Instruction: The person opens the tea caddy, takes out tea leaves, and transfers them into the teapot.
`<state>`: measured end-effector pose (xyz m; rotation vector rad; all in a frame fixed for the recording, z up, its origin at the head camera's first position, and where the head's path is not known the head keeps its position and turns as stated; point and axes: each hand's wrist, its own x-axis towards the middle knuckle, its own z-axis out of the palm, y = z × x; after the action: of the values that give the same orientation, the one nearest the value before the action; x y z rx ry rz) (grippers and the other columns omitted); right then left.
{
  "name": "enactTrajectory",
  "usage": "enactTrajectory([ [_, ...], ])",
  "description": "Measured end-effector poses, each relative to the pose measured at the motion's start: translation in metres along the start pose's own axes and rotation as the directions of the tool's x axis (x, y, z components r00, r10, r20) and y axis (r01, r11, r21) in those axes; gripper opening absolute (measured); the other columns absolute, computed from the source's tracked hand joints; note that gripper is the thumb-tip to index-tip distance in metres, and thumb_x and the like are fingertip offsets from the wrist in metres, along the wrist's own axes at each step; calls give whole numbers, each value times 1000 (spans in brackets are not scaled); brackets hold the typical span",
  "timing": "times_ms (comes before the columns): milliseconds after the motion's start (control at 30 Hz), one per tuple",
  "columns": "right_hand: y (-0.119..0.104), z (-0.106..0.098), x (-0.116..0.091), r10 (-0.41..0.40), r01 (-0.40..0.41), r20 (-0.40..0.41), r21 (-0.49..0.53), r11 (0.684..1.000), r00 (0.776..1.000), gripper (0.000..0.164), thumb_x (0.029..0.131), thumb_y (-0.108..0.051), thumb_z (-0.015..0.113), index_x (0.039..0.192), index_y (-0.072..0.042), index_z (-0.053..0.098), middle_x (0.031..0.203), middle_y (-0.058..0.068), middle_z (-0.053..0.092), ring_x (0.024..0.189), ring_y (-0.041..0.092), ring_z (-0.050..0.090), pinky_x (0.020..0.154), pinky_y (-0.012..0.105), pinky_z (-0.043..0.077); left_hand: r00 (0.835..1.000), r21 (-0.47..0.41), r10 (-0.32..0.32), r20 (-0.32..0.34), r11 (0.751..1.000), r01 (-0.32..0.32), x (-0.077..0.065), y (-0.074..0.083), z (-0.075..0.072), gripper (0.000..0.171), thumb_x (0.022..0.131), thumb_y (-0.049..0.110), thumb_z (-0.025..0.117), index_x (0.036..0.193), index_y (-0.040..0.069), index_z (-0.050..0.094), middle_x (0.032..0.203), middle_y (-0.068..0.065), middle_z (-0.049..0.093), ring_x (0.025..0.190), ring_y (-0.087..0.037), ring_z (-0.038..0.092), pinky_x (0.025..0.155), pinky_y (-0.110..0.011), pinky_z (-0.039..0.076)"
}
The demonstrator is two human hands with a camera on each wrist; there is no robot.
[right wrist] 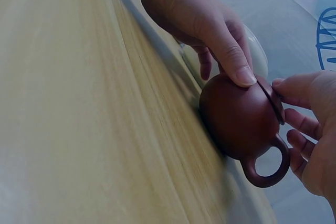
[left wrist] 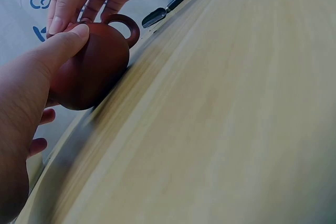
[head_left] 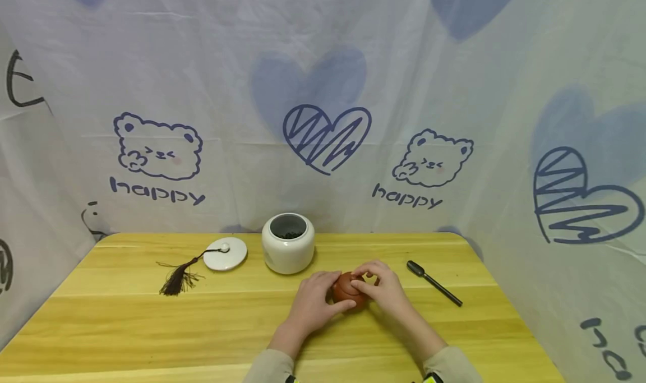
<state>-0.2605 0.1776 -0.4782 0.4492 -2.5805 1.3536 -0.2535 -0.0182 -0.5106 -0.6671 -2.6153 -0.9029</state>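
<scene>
A reddish-brown clay teapot (right wrist: pixel 239 116) sits on the wooden table in front of the person. My left hand (head_left: pixel 312 301) grips its body from the side, with the thumb pressed near the rim. From the other side my right hand (head_left: pixel 387 292) pinches the top of the small teapot lid (right wrist: pixel 271 99). In the right wrist view a dark gap runs under the lid's edge, and the lid looks slightly tilted on the opening. The teapot's loop handle (left wrist: pixel 135 31) sticks out on the right-hand side, below the right fingers.
Behind the teapot stands a white jar (head_left: pixel 287 255), uncovered, with dark leaves inside. A white lid (head_left: pixel 227 263) with a dark tassel (head_left: pixel 178 280) lies to its left. The black scoop (head_left: pixel 435 285) rests at right. Printed cloth (head_left: pixel 242 192) hangs behind the wooden table (head_left: pixel 151 327).
</scene>
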Motion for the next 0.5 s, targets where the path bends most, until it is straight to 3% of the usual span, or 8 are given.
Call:
enactTrajectory([
  [500, 0, -1, -1, 27, -27, 23, -5, 1000, 999, 12, 85, -21, 75, 97, -21, 74, 103, 0, 68, 92, 21, 56, 66, 20, 43, 1000, -13, -7, 5, 1000, 7, 0, -2, 2, 70, 80, 62, 68, 131, 14, 62, 126, -3, 67, 123, -23, 57, 102, -47, 45],
])
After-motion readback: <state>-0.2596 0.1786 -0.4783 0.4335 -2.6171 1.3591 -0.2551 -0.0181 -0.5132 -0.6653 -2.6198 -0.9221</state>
